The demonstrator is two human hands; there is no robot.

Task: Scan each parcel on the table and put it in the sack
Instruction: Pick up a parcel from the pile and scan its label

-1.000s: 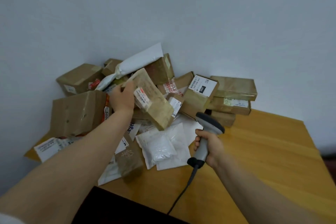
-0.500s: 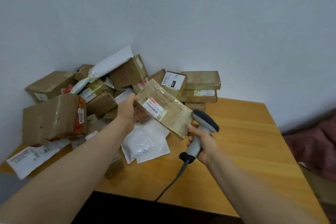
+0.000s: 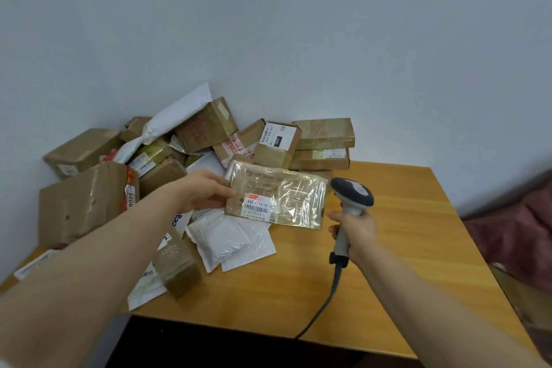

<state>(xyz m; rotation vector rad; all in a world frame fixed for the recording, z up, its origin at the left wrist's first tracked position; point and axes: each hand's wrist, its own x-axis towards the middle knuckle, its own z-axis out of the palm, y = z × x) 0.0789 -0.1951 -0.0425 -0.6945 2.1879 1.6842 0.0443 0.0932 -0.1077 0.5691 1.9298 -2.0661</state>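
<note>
My left hand [image 3: 206,190] grips the left edge of a flat brown parcel [image 3: 295,197] wrapped in clear tape, held above the table with its barcode label facing up. My right hand [image 3: 355,227] grips the handle of a grey barcode scanner [image 3: 352,197], whose head sits just right of the parcel. The scanner's cable runs down off the table's front edge. A heap of brown boxes [image 3: 206,125] and white mailers [image 3: 230,236] fills the table's back left. No sack is in view.
The wooden table [image 3: 403,248] stands against a pale wall, its right half bare. A large taped box [image 3: 83,203] sits at the left. A small brown parcel [image 3: 179,266] lies near the front edge. Dark red fabric [image 3: 519,230] lies to the right of the table.
My left hand has lifted the flat parcel out of the heap and carried it right, turning it level with the label up. The scanner now sits right beside it.
</note>
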